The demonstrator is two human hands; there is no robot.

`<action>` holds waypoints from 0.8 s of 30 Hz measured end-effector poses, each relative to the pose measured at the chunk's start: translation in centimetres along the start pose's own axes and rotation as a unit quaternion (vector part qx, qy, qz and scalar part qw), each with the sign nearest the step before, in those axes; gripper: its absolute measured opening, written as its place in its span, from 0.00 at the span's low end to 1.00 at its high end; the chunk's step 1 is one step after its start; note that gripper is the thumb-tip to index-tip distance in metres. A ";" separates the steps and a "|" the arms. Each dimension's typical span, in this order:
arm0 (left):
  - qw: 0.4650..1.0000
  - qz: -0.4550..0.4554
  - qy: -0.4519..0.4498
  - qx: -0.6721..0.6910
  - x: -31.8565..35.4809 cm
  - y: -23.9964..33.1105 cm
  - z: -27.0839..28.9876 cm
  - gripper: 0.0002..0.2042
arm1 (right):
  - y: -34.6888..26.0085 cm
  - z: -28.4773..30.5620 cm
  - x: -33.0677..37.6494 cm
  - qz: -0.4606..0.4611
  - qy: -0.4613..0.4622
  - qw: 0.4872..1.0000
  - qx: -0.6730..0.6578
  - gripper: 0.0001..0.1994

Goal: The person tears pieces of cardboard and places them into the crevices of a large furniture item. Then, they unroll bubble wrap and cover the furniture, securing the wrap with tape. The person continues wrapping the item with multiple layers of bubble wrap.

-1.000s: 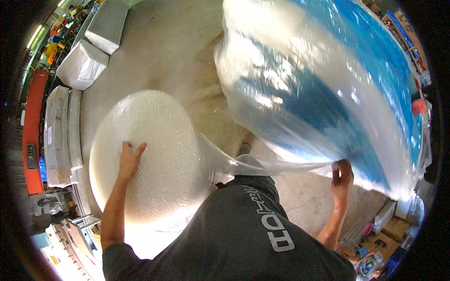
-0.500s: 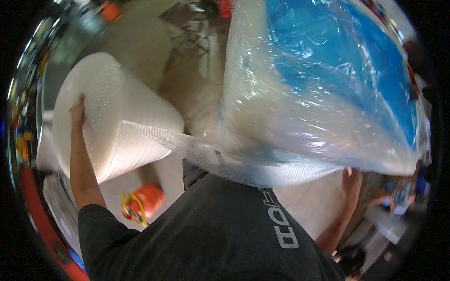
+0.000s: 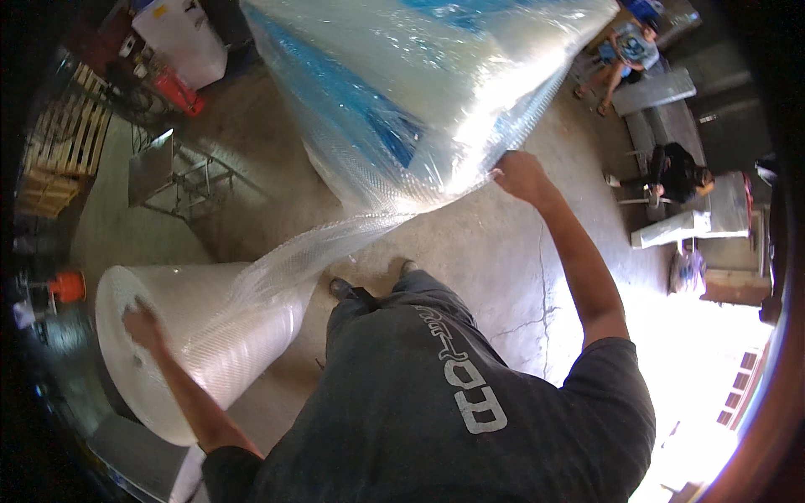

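Observation:
A large roll of bubble wrap (image 3: 243, 310) lies tilted on my left. My left hand (image 3: 144, 325) is at the middle of its round end, fingers bent in at the core and slightly blurred. From the roll a twisted strip of bubble wrap (image 3: 314, 243) runs up to a big bulky object (image 3: 369, 50), white and blue under shiny clear plastic. My right hand (image 3: 521, 178) is closed on the edge of the bubble wrap, near the lower right corner of that object. The fingertips are partly hidden by the hand itself.
A metal frame stand (image 3: 180, 172) and a red cylinder (image 3: 178, 90) stand at the far left, with wooden pallets (image 3: 71, 126) beyond. An orange bucket (image 3: 67, 287) is left of the roll. Two people (image 3: 633, 50) sit at the right near wrapped slabs (image 3: 671, 228).
My view has swung round. My right hand has moved up and forward, drawing the bubble wrap along the wrapped object. The left hand stays at the roll's end as the roll moves with me.

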State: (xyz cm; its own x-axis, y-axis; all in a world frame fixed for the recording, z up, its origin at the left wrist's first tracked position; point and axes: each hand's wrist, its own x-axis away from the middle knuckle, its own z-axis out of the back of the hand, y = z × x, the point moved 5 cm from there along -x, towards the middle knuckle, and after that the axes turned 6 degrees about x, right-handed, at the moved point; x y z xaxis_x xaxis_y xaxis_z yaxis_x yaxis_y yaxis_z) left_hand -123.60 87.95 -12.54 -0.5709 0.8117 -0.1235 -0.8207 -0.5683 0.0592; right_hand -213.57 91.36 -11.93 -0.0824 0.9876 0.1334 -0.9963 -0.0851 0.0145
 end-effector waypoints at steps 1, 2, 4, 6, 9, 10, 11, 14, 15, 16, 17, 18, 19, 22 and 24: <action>0.984 -0.107 0.119 0.083 3.2 6.4 0.6 0.29 | -1.4 0.0 0.5 -0.007 -0.029 0.999 0.012 0.11; 0.945 -0.174 0.042 0.274 6.9 13.1 -0.5 0.19 | -2.4 0.4 1.3 -0.009 -0.018 1.000 0.003 0.11; 0.693 -0.264 -0.270 0.613 17.7 26.2 -3.4 0.20 | -4.6 1.1 2.4 0.043 0.049 0.997 -0.033 0.11; 0.727 -0.579 -0.104 0.355 28.2 35.7 -1.6 0.28 | -5.1 1.3 3.0 0.038 0.051 0.997 -0.051 0.08; 0.687 -0.654 -0.081 0.306 35.3 43.0 0.8 0.21 | -4.5 2.9 4.0 0.057 0.093 0.991 -0.078 0.06; 0.696 -0.652 -0.104 0.282 36.2 43.2 1.7 0.18 | -4.1 3.6 4.6 0.058 0.101 0.990 -0.075 0.06; 0.690 -0.663 -0.129 0.260 37.4 43.2 2.6 0.16 | -3.8 4.3 5.1 0.068 0.104 0.990 -0.071 0.06; 0.621 -0.709 -0.030 0.333 39.1 41.5 7.2 0.12 | -2.7 6.7 7.4 0.092 0.145 0.981 -0.094 0.06; 0.611 -0.713 -0.012 0.342 39.2 41.2 8.1 0.11 | -2.5 7.3 8.1 0.092 0.158 0.975 -0.128 0.06; 0.593 -0.732 -0.009 0.336 39.7 41.2 8.7 0.11 | -2.2 7.9 8.6 0.088 0.169 0.969 -0.157 0.06; 0.622 -0.711 -0.017 0.327 38.9 41.2 9.0 0.09 | -2.1 8.2 8.7 0.089 0.175 0.963 -0.185 0.05; 0.625 -0.703 0.023 0.340 38.5 41.3 9.6 0.09 | -2.1 8.7 8.7 0.098 0.192 0.961 -0.174 0.05; 0.635 -0.699 0.033 0.327 38.0 41.4 9.8 0.08 | -2.4 9.0 8.4 0.110 0.204 0.959 -0.166 0.05; 0.658 -0.683 0.058 0.312 35.9 41.6 10.4 0.07 | -2.7 9.6 6.6 0.113 0.186 0.961 -0.171 0.05; 0.672 -0.673 0.068 0.301 34.5 41.7 10.5 0.07 | -3.0 10.2 5.4 0.110 0.172 0.964 -0.168 0.06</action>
State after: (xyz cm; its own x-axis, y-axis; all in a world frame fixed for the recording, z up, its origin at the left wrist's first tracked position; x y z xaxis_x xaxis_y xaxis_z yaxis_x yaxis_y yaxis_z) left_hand -177.74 93.67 -3.92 0.6718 0.4928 -0.5530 -0.4753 0.8594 0.1884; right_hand -210.79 95.56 -1.13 -0.2394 0.9405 -0.2413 -0.9011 -0.3078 -0.3055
